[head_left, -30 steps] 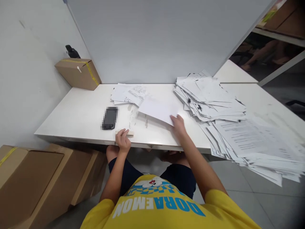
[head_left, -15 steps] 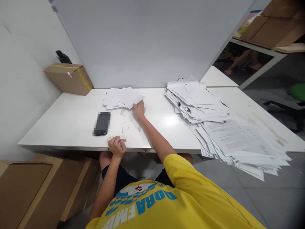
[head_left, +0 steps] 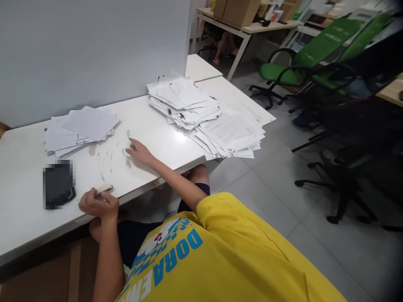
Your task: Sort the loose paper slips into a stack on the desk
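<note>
My left hand [head_left: 99, 205] is closed around a small cream-coloured stapler [head_left: 106, 188] at the front edge of the white desk [head_left: 19, 163]. My right hand [head_left: 140, 153] hovers over or rests on the desk, its thumb and forefinger apart and nothing between them. Left of it lies a small pile of white sheets [head_left: 91, 123], fanned out and separate from the hand. A tall, uneven stack of papers [head_left: 181, 98] stands farther right, and a second spread of printed sheets [head_left: 229, 130] lies in front of it. Both are apart from my hands.
A dark, pixelated object [head_left: 59, 182] lies left of the stapler. A grey partition [head_left: 94, 50] rises behind the desk. Green chairs [head_left: 283, 74] stand on the tiled floor to the right. Part of a cardboard box [head_left: 47, 272] shows below the desk, and another person's legs [head_left: 222, 46] show farther back.
The view has swung to the right, bringing the chairs in. My right hand has come off the small paper pile and moved right, its fingers parted. My left hand keeps the stapler.
</note>
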A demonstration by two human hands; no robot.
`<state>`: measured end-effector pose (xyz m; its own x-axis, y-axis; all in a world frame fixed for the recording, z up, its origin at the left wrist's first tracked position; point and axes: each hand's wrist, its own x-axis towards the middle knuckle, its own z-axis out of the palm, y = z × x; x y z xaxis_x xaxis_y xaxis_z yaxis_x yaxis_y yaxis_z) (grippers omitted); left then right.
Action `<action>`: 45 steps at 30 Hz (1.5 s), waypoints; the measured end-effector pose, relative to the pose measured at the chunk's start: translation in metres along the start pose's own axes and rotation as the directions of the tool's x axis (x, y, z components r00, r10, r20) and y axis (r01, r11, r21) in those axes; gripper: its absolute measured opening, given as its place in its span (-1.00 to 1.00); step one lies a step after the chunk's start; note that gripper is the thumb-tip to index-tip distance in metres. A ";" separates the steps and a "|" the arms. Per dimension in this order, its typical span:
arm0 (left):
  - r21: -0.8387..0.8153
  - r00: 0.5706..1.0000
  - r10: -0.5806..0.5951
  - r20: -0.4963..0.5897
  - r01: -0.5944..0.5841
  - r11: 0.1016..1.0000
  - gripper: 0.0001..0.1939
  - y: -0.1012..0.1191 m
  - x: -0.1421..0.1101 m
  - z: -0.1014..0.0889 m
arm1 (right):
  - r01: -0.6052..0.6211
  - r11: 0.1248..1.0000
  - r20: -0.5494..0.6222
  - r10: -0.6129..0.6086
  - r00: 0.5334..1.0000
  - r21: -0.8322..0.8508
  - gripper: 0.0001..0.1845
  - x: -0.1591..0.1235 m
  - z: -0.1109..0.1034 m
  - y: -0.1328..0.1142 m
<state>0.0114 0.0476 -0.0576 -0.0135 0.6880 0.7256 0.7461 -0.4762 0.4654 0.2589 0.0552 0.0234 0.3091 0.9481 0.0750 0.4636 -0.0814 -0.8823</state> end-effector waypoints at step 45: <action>0.086 0.986 0.165 -0.032 -0.162 0.983 -0.61 -0.015 -0.005 0.017 | -0.525 0.627 -0.676 -0.004 0.737 -0.576 -0.67 -0.154 -0.225 0.135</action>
<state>0.0117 0.0601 -0.0768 0.0883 0.5821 0.8083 0.7928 -0.5323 0.2967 0.4606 -0.1704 -0.0030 0.7874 0.4907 0.3730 0.6062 -0.7260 -0.3246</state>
